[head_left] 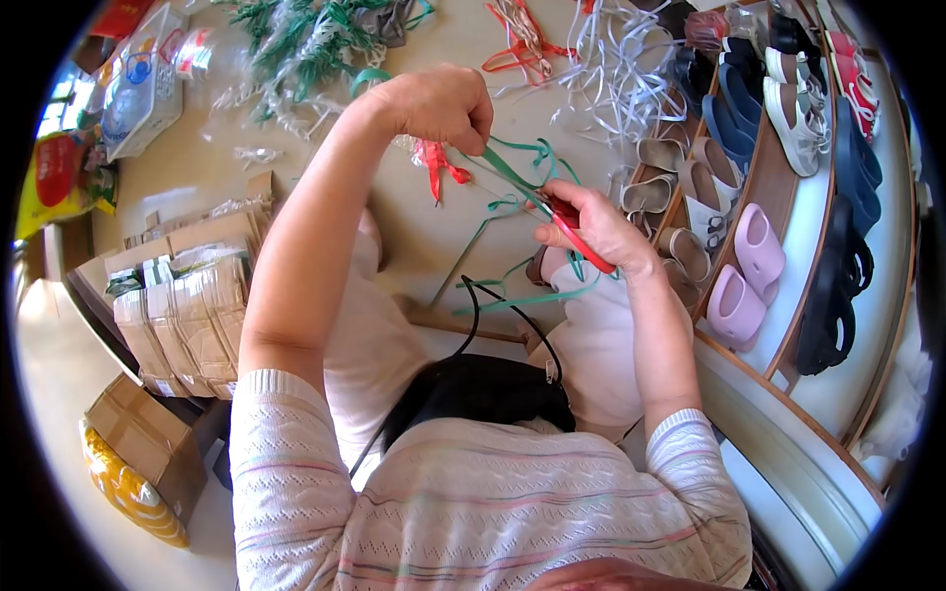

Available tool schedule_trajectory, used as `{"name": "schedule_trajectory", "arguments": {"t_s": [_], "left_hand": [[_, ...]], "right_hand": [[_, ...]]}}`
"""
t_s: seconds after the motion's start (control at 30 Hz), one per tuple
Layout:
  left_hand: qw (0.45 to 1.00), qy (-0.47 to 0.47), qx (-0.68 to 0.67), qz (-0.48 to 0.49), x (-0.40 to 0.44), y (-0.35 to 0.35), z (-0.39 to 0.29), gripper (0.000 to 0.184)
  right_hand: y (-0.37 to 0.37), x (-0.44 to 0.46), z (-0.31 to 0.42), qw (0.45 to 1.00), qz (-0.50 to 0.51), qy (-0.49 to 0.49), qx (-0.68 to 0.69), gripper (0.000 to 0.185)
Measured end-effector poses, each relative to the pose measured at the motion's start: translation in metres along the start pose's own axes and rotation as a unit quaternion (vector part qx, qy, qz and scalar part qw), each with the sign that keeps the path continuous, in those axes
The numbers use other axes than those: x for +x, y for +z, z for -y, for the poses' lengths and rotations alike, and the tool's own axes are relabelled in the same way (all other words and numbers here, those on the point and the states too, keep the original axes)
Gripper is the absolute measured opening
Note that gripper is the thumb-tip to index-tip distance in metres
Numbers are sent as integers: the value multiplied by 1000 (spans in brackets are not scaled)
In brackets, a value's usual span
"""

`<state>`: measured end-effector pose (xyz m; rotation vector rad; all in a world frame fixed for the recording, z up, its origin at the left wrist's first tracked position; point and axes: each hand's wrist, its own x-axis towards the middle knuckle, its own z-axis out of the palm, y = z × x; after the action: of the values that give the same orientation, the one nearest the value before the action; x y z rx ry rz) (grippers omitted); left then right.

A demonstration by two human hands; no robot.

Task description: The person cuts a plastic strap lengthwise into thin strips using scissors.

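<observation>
Raised above my lap, my left hand [439, 106] is closed, pinching a green plastic strap [507, 171]. The strap runs down and right from my fingers to the scissors. My right hand [601, 229] grips the red-handled scissors [583, 246], whose blades point up and left and meet the strap; whether they are apart is too small to tell. Loose green strap lengths [552, 293] trail below my right hand and between my knees. A red ribbon bundle [434, 169] lies on the floor beyond, just below my left hand in the view.
Shoe racks [754, 364] with sandals, slippers and sneakers stand on the right. White strips [621, 69] and green strands [296, 49] lie ahead on the floor. Flattened cardboard [187, 315], a cardboard box [143, 424] and a white basket [148, 89] are on the left. A black bag [473, 394] rests on my lap.
</observation>
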<state>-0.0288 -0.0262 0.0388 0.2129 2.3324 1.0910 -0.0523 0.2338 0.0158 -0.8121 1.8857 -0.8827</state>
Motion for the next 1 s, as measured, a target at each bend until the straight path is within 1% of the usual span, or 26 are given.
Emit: {"name": "schedule_trajectory", "arguments": {"t_s": [0.13,0.27,0.37,0.47,0.5,0.6,0.63,0.7,0.73,0.8,0.9,1.0], "left_hand": [[1000,7,-9,4,1,1,2,18],[1000,5,-27,1,-1,-1,-1,18],[999,22,31,-39,-4,-1,7,19],[996,-58,57,-27,-14,-13,11,19],[997,-66,27,-3,-13,-13,12,19],[999,-17,-15,45,-10,-8,8,19],[998,-21,-11,59,-7,-7,5,19],[996,-29,-4,87,-3,-4,1,19],[995,-24,-14,94,-2,-4,2,19],[993,-14,-34,110,0,-2,3,19],[993,-32,-40,108,-3,-6,-3,20],[989,-34,-74,122,-2,-7,0,21]], "right_hand": [[0,-1,4,999,-5,33,-17,34],[3,-3,1,999,-35,37,14,30],[2,-4,2,997,-42,28,53,27],[-2,-6,1,997,-39,34,62,28],[-3,-5,0,997,-39,30,59,28],[-1,-1,3,998,-45,1,48,31],[0,0,4,998,-46,-11,43,32],[2,0,1,999,-39,18,9,32],[2,0,0,999,-35,32,-8,33],[2,-2,2,998,-45,32,-16,32],[2,-5,2,998,-57,27,-9,32],[2,-5,-1,998,-67,15,-10,32]]}}
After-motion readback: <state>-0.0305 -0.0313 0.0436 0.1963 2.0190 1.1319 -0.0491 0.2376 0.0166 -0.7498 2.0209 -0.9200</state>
